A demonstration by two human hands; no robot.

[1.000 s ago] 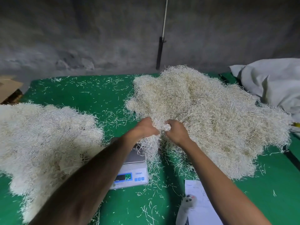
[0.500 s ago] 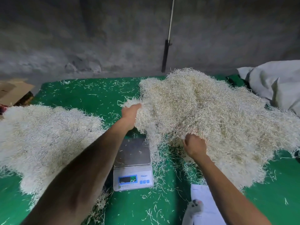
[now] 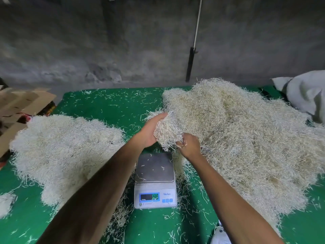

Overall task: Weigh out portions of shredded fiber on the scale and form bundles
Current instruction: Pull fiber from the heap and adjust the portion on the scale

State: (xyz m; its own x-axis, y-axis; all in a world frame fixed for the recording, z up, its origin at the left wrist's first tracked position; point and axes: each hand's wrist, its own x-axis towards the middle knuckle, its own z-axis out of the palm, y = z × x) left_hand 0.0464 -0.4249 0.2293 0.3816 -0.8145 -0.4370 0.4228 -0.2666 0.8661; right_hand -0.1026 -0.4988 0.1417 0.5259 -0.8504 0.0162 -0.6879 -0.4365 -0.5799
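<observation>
Fiber clump (image 3: 168, 132) sits between our two hands, held above the far edge of the scale (image 3: 155, 180) and against the near-left edge of the big tan heap (image 3: 246, 147). Our left hand (image 3: 149, 132) cups the clump from the left, fingers curled up around its side, thumb hidden behind the strands. Our right hand (image 3: 190, 145) grips the clump's lower right, fingers bent into the strands; fingertips mostly buried, so how far they close we cannot tell exactly.

Scale stands just below the hands on the green cloth (image 3: 109, 106). Its steel pan (image 3: 154, 167) carries only a few stray shreds. Lit display (image 3: 149, 197) faces us, digits too blurred to read.

Paler, whiter pile (image 3: 66, 147) lies to the left of our left forearm, apart from the tan heap. Loose shreds are scattered over the cloth all around. White paper corner (image 3: 219, 235) shows at the bottom edge under the right forearm. Flattened cardboard (image 3: 21, 103) lies off the cloth's left edge, grey-white sack (image 3: 306, 95) at far right, and a rod (image 3: 192, 50) leans on the concrete wall behind.
</observation>
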